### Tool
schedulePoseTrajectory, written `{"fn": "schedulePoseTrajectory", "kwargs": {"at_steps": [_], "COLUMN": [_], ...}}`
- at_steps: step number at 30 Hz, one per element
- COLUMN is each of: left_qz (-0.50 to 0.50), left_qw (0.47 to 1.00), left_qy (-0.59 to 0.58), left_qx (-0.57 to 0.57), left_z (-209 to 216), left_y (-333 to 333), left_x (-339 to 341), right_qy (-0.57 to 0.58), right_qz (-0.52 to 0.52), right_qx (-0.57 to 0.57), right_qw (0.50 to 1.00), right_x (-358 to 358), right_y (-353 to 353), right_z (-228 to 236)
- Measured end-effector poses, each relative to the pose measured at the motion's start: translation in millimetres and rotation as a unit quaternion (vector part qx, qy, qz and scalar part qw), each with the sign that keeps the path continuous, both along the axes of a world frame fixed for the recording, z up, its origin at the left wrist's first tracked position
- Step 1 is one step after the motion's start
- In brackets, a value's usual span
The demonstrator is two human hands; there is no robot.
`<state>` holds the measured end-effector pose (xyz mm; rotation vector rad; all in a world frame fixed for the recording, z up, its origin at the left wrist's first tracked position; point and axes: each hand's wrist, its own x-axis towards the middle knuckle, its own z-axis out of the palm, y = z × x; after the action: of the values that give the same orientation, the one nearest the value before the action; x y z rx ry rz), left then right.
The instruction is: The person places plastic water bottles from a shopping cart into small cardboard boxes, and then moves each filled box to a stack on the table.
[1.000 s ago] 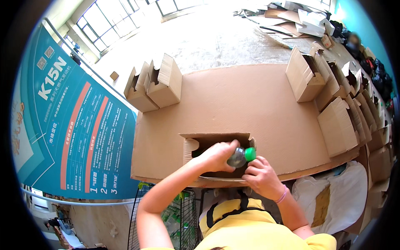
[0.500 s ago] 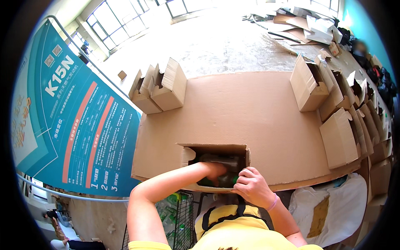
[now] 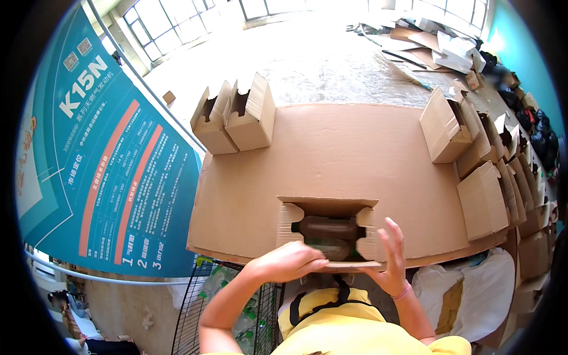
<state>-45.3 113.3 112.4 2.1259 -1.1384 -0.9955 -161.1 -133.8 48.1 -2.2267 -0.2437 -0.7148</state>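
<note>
Brown cardboard box (image 3: pixel 290 228) sits on the desk (image 3: pixel 331 154), its near-edge spot seemingly easing reach, bottles (image 3: pixel 328 228) inside; right hand (image 3: pixel 391 266) has a spread, empty grip, curled left hand's (image 3: pixel 290 262) I cannot tell.

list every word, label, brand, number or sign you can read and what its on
Teal banner: large white heading, finer lines, two square codes; wording not copied here.
Open carton: no print I can make out.
Bottles inside: any labels too blurred to read.
</note>
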Motion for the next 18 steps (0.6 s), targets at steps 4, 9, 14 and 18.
{"fn": "schedulePoseTrajectory", "kwargs": {"at_steps": [4,9,14,18], "left_qz": [0.151,0.374,0.396,0.218], "left_qw": [0.951,0.916,0.814,0.871], "left_qy": [-0.214,-0.132,-0.347,-0.381], "left_qx": [-0.163,-0.063,-0.246,-0.222], "left_z": [-13.4,-52.7,-40.6,-23.0], "left_y": [54.8,74.6,56.2,40.5], "left_x": [-30.9,-15.7,21.1,71.1], "right_qy": [0.087,0.162,0.112,0.097], "right_qz": [0.020,-0.021,-0.136,-0.149], "right_qx": [0.067,0.242,0.246,0.286], "right_qw": [0.994,0.957,0.953,0.942], "right_x": [-5.3,0.8,27.2,25.8], "right_y": [11.1,28.2,42.8,45.0], "right_z": [-21.3,-42.8,-57.5,-66.9]}}
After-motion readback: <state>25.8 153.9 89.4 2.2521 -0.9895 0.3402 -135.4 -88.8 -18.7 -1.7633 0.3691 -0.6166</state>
